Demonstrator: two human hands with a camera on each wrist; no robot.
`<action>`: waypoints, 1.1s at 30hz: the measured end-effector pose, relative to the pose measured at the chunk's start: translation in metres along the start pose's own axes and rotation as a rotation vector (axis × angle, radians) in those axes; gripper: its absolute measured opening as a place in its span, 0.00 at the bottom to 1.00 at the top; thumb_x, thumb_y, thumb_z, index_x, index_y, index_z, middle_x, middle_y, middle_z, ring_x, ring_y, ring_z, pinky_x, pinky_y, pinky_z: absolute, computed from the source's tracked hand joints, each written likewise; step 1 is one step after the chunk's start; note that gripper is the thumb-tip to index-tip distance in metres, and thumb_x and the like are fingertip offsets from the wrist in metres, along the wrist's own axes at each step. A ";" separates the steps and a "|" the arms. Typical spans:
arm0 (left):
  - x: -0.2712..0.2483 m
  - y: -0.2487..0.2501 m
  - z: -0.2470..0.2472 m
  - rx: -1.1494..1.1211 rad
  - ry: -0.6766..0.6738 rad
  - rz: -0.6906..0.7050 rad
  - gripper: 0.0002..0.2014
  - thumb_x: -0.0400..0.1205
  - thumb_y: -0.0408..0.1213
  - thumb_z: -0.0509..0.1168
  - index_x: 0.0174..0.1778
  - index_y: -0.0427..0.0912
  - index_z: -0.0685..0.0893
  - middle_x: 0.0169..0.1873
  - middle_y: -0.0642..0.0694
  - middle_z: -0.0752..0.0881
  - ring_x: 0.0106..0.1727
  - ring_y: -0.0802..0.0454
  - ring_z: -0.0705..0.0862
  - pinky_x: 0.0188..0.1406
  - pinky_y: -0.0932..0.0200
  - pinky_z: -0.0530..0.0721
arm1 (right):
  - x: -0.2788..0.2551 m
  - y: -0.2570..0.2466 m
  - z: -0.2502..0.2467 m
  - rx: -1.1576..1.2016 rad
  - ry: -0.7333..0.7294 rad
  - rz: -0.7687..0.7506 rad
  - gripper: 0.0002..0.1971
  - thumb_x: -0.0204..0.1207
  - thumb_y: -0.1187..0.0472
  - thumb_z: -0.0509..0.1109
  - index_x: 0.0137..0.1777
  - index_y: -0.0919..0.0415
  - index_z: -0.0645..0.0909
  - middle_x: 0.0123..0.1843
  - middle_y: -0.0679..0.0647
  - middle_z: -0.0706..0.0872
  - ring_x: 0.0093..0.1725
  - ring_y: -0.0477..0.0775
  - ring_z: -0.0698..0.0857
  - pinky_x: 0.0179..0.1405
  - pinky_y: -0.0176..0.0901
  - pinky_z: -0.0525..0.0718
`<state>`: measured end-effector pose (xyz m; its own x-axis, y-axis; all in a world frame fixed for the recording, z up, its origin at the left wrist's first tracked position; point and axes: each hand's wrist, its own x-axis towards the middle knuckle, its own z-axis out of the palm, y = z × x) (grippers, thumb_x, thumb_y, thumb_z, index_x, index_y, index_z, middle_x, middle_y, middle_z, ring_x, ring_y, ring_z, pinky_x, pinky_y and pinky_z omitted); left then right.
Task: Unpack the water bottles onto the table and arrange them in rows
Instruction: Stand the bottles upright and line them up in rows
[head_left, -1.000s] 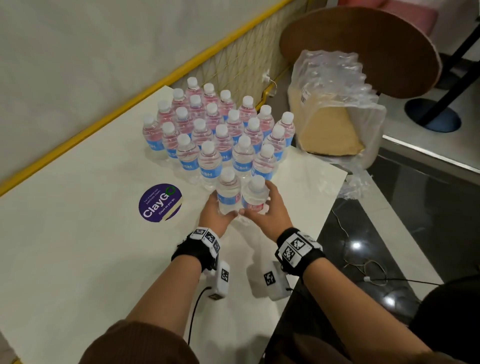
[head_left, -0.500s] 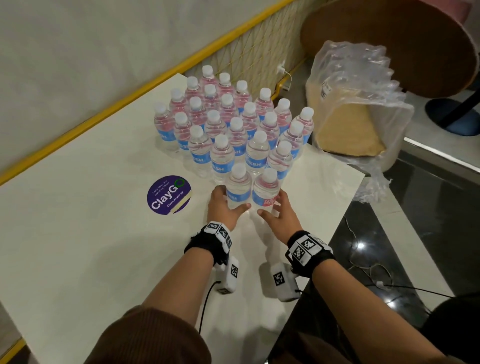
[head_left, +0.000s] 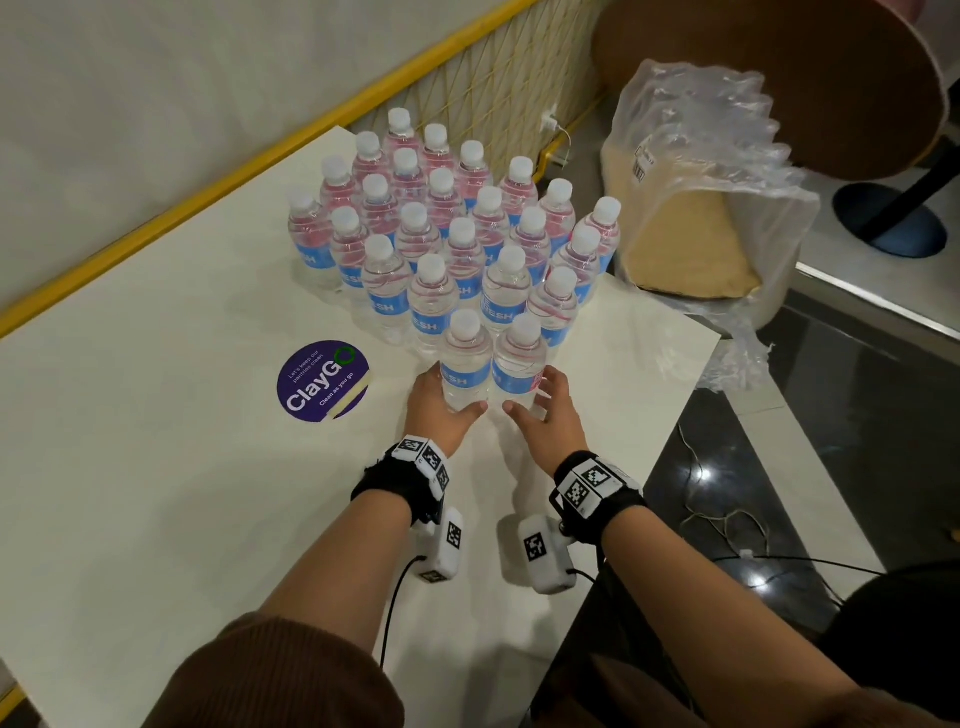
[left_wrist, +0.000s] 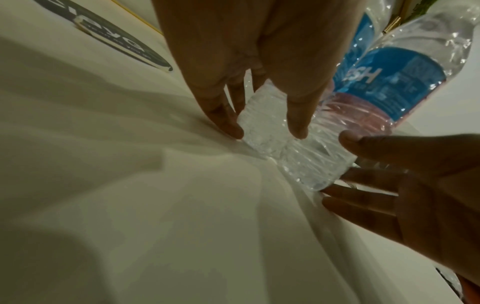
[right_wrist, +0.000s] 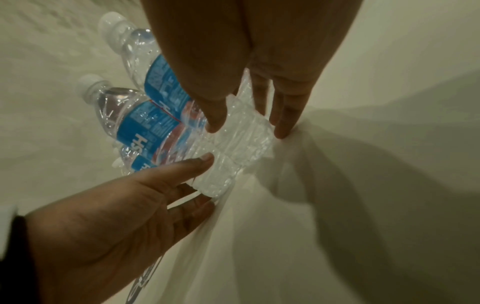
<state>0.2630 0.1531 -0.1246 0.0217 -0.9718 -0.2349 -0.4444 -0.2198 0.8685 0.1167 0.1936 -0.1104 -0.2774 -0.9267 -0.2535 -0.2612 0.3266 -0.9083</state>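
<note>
Several water bottles (head_left: 447, 234) with white caps and blue labels stand in tight rows at the far end of the white table (head_left: 156, 467). Two more stand side by side in front of the block: the left front bottle (head_left: 465, 366) and the right front bottle (head_left: 519, 364). My left hand (head_left: 439, 410) cups the base of the left one, thumb and straight fingers touching it (left_wrist: 262, 121). My right hand (head_left: 543, 413) flanks the right bottle's base (right_wrist: 244, 127) with spread, straight fingers. Both bottles rest upright on the table.
A purple round sticker (head_left: 322, 382) lies left of my hands. Crumpled clear pack wrap with a cardboard tray (head_left: 696, 218) sits past the table's right corner. The table edge (head_left: 670, 441) runs close on the right, with cables (head_left: 727, 519) on the dark floor. A round wooden tabletop (head_left: 779, 78) stands beyond.
Both hands have slid the two front bottles forward against the block and loosened; the right hand's fingers have spread away from its bottle. The head view has shifted closer.
</note>
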 end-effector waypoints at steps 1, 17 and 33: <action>0.000 -0.002 0.000 -0.007 0.002 -0.009 0.34 0.70 0.37 0.78 0.71 0.40 0.73 0.66 0.40 0.79 0.65 0.43 0.80 0.67 0.48 0.79 | 0.001 0.000 0.002 -0.008 0.017 0.003 0.35 0.71 0.57 0.77 0.75 0.56 0.63 0.72 0.55 0.72 0.68 0.54 0.75 0.66 0.43 0.75; 0.002 -0.009 -0.002 0.038 0.039 0.027 0.36 0.70 0.45 0.77 0.73 0.45 0.72 0.60 0.44 0.76 0.53 0.51 0.80 0.54 0.59 0.79 | 0.011 -0.007 0.012 -0.086 0.050 -0.028 0.42 0.63 0.45 0.80 0.74 0.55 0.65 0.69 0.53 0.72 0.67 0.52 0.74 0.69 0.48 0.75; 0.001 -0.006 -0.005 -0.044 0.077 -0.078 0.31 0.73 0.43 0.75 0.71 0.38 0.75 0.62 0.43 0.80 0.51 0.52 0.83 0.52 0.61 0.79 | 0.000 -0.005 0.009 -0.032 0.082 0.002 0.33 0.73 0.56 0.75 0.75 0.56 0.64 0.72 0.53 0.71 0.67 0.51 0.75 0.62 0.42 0.78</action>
<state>0.2702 0.1526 -0.1284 0.1238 -0.9550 -0.2694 -0.3990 -0.2965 0.8677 0.1259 0.1905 -0.1089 -0.3523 -0.9082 -0.2260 -0.2894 0.3354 -0.8965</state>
